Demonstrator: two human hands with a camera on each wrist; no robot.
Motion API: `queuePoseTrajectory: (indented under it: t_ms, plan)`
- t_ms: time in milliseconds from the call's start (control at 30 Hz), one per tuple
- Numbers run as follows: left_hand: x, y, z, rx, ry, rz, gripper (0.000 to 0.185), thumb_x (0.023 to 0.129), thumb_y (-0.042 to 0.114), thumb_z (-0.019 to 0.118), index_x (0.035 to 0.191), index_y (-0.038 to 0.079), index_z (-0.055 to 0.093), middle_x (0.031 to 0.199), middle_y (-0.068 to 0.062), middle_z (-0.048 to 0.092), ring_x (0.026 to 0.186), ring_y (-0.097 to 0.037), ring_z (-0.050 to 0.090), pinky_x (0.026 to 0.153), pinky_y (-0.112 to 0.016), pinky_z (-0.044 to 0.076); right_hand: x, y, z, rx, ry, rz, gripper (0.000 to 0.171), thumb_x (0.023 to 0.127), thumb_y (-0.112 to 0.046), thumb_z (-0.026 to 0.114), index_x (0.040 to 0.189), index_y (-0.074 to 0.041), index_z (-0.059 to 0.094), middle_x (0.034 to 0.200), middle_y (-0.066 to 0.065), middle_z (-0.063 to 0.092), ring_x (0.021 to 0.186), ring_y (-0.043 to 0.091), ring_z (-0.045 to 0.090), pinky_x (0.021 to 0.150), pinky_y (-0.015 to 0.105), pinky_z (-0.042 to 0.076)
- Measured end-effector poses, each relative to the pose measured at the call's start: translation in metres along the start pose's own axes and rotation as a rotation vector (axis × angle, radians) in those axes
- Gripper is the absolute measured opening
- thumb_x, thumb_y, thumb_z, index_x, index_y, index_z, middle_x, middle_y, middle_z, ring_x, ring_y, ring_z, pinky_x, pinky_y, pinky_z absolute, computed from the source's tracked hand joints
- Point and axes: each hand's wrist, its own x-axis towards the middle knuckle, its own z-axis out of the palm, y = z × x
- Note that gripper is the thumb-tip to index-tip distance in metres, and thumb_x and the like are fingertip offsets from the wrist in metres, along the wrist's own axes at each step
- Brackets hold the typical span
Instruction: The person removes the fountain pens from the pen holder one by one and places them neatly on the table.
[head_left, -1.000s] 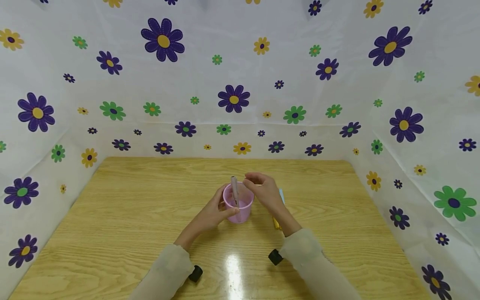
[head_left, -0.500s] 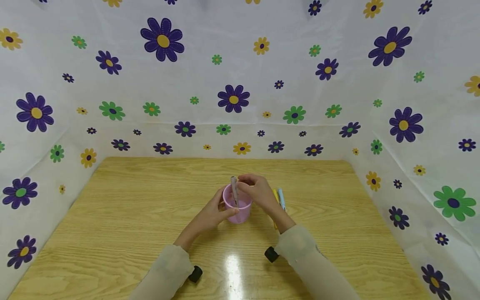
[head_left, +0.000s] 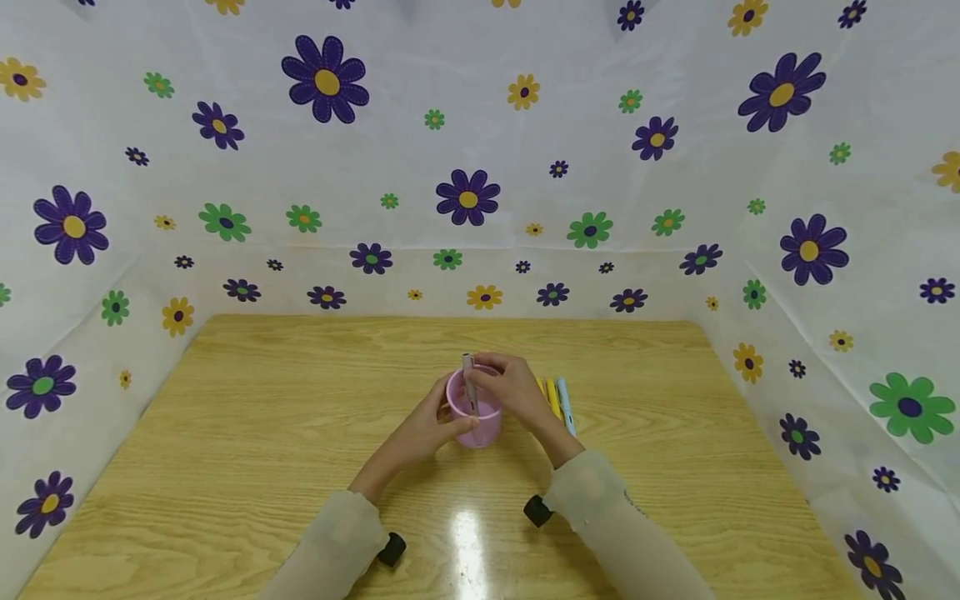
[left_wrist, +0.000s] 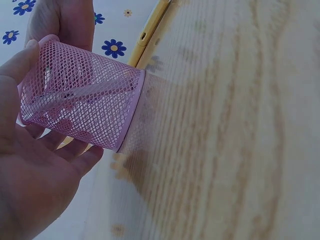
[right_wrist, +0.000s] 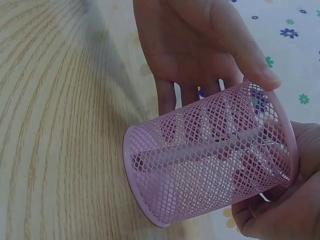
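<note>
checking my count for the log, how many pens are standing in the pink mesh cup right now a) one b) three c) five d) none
a: the head view shows a single grey pen leaning inside the pink mesh pen cup, and the right wrist view shows just one shaft through the mesh; the other pens lie on the table beside it.

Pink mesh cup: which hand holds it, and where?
Both hands: left hand grips the pink mesh cup by its side; right hand touches the rim.

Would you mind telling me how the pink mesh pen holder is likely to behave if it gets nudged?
The pink mesh pen holder looks light: open mesh walls, one pen inside. It probably slides easily on the glossy table, and could tip. The left hand steadies it.
</note>
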Motion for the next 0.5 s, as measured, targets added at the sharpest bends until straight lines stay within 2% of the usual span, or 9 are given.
queuePoseTrajectory:
  t_ms: [133,367,500]
  plan:
    - [0.0003,-0.0006,-0.0008,0.006,-0.002,-0.003,0.081,0.101,0.023,0.070,0.164,0.016,0.020,0.161,-0.011,0.035,0.145,-0.034,0.040,0.119,-0.052,0.035,0.0004,0.0006,0.0005,0.004,0.000,-0.011,0.033,0.096,-0.016,0.074,0.125,0.000,0.072,0.122,0.015,0.072,0.114,0.030,0.068,0.100,0.044,0.055]
    - [0.0002,-0.0006,-0.0007,0.003,-0.011,0.000,0.082,0.101,0.023,0.069,0.165,0.015,0.018,0.162,-0.013,0.032,0.146,-0.038,0.038,0.118,-0.054,0.035,-0.0012,-0.0008,0.0001,-0.015,0.053,0.007,0.032,0.096,-0.021,0.074,0.122,-0.001,0.075,0.120,0.012,0.073,0.111,0.027,0.068,0.098,0.045,0.056]
    - [-0.0001,0.0007,-0.0003,0.006,-0.003,-0.013,0.083,0.101,0.026,0.070,0.164,0.017,0.019,0.162,-0.011,0.033,0.146,-0.037,0.038,0.119,-0.053,0.034,-0.0029,-0.0029,-0.0020,0.026,0.077,0.032,0.033,0.096,-0.024,0.075,0.121,-0.003,0.076,0.119,0.010,0.074,0.111,0.027,0.067,0.100,0.045,0.055]
